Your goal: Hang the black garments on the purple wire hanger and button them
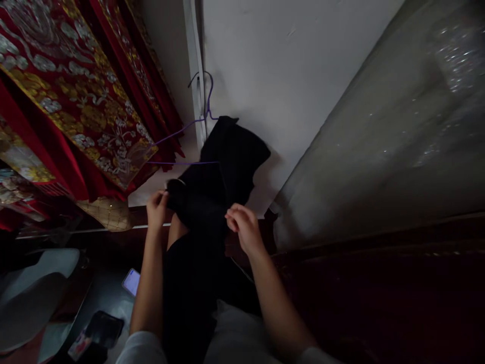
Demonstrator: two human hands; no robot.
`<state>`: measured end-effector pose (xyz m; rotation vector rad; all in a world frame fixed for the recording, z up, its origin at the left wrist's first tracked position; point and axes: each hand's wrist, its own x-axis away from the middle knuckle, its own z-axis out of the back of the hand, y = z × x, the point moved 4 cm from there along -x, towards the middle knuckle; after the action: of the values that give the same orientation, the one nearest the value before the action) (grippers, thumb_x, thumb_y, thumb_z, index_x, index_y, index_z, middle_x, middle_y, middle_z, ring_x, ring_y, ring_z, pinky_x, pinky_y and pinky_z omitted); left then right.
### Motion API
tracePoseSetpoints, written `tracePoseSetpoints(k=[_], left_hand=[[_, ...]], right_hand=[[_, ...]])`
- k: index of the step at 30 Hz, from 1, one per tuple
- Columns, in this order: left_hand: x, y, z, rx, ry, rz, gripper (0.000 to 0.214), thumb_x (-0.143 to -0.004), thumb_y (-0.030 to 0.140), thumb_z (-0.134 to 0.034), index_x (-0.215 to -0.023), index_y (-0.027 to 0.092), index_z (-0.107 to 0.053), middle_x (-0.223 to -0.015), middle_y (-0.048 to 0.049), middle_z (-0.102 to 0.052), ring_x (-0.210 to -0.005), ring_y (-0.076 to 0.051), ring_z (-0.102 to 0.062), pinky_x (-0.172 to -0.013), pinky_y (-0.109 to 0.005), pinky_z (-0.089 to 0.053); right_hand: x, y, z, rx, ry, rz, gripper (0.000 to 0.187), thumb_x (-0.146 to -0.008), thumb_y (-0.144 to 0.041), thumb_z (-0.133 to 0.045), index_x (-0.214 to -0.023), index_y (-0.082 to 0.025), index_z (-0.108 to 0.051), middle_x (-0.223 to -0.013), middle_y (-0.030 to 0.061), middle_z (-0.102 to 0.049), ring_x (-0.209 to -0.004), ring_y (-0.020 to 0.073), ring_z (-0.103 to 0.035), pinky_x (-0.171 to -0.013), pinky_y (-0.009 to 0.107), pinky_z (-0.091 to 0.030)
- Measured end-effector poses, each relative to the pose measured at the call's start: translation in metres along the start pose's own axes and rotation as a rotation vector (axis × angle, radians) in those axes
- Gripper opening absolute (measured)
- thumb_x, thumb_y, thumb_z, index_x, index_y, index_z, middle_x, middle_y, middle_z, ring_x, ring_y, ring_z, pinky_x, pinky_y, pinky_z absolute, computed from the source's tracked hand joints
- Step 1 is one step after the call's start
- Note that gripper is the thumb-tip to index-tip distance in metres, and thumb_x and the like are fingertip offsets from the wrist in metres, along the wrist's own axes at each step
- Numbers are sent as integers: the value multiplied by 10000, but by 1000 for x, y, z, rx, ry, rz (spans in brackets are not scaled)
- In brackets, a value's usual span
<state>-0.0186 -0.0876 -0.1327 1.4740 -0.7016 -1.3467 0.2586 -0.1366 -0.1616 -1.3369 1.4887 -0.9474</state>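
A black garment [223, 167] hangs on a purple wire hanger [197, 121] hooked on a white door frame. My left hand [157, 207] is closed on the garment's left edge, pinching the dark cloth. My right hand [244, 225] is closed on the cloth at the garment's lower right. More black cloth [189, 293] drapes down between my forearms.
Red and gold patterned fabric [76, 91] hangs at the left. A white wall [284, 60] is behind the garment, and a grey shiny sheet [397, 141] lies at the right. A lit phone [132, 281] and a dark flat object [102, 328] lie on the dark surface below left.
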Motion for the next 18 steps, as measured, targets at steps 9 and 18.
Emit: tracePoseSetpoints(k=[9,18], left_hand=[[34,109,-89,67,-346,-187,199,-951,379,-685,-888,196,-731,-1028,-56,-722,-982,-189,-673,-927,-326,-527],[63,47,-116,-343,-926,-251,721,-1042,655,-156,-997,209,-721,-1038,-102,-759,-1095,-250,-694,-1042,-388,-531]], right_hand=[[7,-12,-9,354,-197,267,705,-784,-402,-812,-1404,-245,-516,-1430,110,-587,-1323,276,-563,-1120,434,-447],[-8,-41,-5,542,-384,69,188,-758,-369,-655,-672,-213,-594,-652,11,-597,-650,186,-574,-564,293,-453]])
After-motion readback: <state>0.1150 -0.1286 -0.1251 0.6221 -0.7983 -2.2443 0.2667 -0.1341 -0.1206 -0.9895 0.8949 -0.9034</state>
